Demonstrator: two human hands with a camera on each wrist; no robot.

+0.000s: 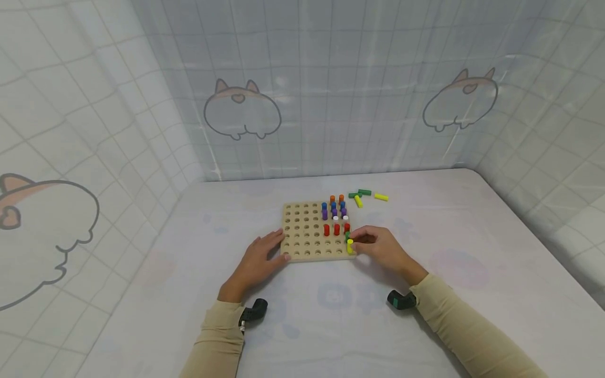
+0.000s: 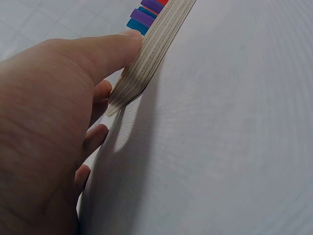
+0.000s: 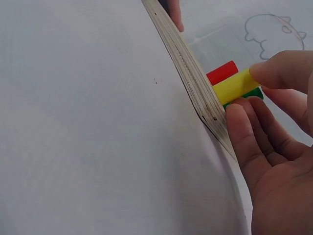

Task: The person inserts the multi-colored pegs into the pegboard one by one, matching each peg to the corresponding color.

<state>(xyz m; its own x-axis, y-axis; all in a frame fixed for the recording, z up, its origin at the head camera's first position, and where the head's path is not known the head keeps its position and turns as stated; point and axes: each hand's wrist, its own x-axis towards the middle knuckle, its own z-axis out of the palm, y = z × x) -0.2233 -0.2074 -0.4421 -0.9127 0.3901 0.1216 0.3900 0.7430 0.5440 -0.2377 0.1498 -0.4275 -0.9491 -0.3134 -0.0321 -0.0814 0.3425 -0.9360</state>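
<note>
A wooden pegboard point(image 1: 307, 257) lies on the table, with rows of holes and upright pegs in its right half. My left hand point(image 1: 259, 258) rests against the board's left edge and front left corner, fingers spread and thumb on the rim. At the front right corner, my right hand point(image 1: 380, 249) pinches a yellow peg point(image 3: 234, 87), which stands upright at the board. The thumb touches its upper end. Close behind it is a green peg point(image 3: 253, 93), partly hidden by the fingers, and beyond that a red peg point(image 3: 222, 72).
Purple point(image 1: 324, 215), blue, white and orange pegs stand farther back on the board. Loose green pegs point(image 1: 364, 192) and yellow pegs point(image 1: 381, 197) lie behind its right back corner. A patterned curtain point(image 1: 331, 105) hangs behind the table.
</note>
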